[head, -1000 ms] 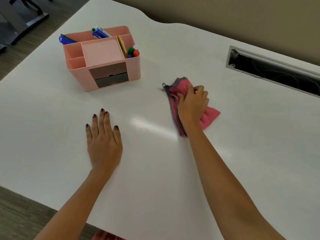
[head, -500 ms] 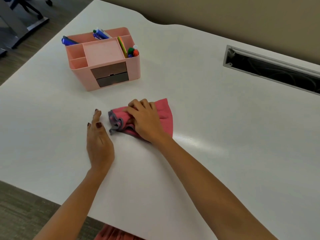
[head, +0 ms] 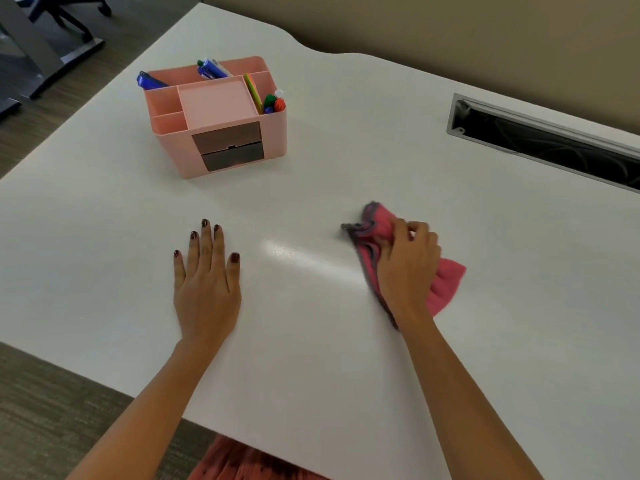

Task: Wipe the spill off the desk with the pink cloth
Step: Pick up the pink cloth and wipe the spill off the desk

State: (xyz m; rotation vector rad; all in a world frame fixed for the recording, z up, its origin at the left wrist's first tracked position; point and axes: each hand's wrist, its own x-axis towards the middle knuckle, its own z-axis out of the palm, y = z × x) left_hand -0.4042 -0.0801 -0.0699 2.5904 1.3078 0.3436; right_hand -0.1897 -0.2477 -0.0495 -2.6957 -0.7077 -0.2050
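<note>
The pink cloth [head: 446, 282] is lying bunched on the white desk [head: 346, 358], right of centre, and my right hand [head: 407, 268] is clamping down on it. My left hand [head: 206, 282] is resting flat, fingers spread, below the pink organizer [head: 218, 116].

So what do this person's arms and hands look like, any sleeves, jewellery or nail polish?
Both forearms are bare, with no sleeves, watch or bracelets in view. The left hand has dark maroon polish on all five nails and no rings. The right hand is slightly motion-blurred, so its nails cannot be made out; no ring is apparent.
</note>
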